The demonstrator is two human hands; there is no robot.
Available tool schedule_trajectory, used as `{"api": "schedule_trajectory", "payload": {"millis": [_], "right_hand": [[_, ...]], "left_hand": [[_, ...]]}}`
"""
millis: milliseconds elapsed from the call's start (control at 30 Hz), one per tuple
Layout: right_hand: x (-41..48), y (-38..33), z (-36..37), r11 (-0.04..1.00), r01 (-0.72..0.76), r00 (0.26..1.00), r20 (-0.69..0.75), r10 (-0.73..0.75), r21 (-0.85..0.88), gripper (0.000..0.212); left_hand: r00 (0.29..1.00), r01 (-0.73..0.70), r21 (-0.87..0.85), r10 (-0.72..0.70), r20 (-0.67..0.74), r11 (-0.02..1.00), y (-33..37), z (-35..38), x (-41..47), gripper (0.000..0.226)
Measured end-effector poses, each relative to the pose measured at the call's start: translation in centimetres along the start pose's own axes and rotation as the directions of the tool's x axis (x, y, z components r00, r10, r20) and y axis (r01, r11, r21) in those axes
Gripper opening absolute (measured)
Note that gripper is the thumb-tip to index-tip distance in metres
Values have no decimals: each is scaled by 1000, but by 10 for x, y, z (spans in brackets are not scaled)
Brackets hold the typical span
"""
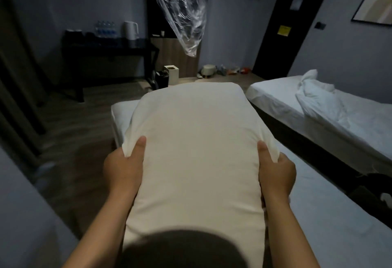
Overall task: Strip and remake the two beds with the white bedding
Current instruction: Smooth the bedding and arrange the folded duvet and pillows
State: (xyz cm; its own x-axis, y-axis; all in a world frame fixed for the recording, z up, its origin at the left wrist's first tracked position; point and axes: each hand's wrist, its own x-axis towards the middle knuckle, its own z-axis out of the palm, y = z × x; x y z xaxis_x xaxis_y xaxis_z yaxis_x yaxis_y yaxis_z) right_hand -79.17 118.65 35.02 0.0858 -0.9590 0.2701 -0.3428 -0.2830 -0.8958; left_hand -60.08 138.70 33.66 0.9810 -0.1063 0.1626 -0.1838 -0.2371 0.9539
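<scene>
I hold a large white pillow (197, 151) lengthwise in front of me, above the near bed (314, 214), which has a flat white sheet on it. My left hand (123, 168) grips the pillow's left edge with the thumb on top. Along the right edge my right hand (275, 172) grips the same way. The second bed (282, 106) lies to the right, covered in a white sheet, with a crumpled heap of white bedding (314, 96) on it.
A dark desk (110, 53) with a kettle (131, 30) and water bottles stands at the back left. A bin (172, 74) and scattered items lie on the floor by the dark door (286, 30). Plastic sheeting (184, 19) hangs from the wardrobe. A narrow aisle separates the beds.
</scene>
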Motion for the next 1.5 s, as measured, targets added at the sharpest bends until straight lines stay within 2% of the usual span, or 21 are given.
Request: {"api": "schedule_trajectory", "payload": {"millis": [433, 633, 967, 1200, 1367, 1500], "right_hand": [[2, -41, 127, 1000, 13, 998, 63, -14, 3, 57], [21, -42, 167, 1000, 26, 992, 122, -26, 5, 57], [65, -45, 228, 998, 65, 972, 226, -67, 19, 55], [88, -40, 288, 998, 63, 970, 235, -59, -12, 55], [106, -39, 345, 998, 16, 980, 197, -3, -64, 56], [122, -36, 392, 992, -41, 986, 155, 60, -120, 56]], "left_hand": [[992, 75, 56, -69, -103, 996, -18, -36, 106, 42], [979, 144, 72, -131, -157, 987, -34, -24, 135, 51], [956, 163, 94, -134, -261, 982, -34, -2, 167, 45], [956, 179, 90, -152, -250, 980, -50, 17, 219, 47], [960, 191, 154, -152, -235, 969, -78, 45, 287, 50], [971, 187, 171, -155, -184, 967, -101, 72, 344, 62]]}}
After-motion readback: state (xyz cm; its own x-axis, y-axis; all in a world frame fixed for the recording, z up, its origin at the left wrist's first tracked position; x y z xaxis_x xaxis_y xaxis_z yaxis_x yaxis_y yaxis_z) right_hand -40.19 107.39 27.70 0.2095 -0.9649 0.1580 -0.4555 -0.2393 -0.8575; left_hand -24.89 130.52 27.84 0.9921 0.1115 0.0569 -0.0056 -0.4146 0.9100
